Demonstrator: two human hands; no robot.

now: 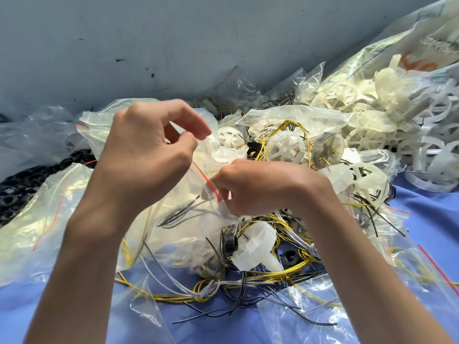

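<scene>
Your left hand (146, 145) pinches the mouth of the zip bag (178, 224) at 11 o'clock, and your right hand (260, 187) has a pinching grip on its red zip strip (210, 183) dead centre. Parts and wires look bagged, the seal looks unfinished, and loose wire harnesses (248, 281) lie at 6 o'clock on the bench (432, 214).

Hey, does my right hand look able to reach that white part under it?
Likely yes: the white part lies uncovered just below the right hand, but that hand pinches the bag and must let go.
</scene>
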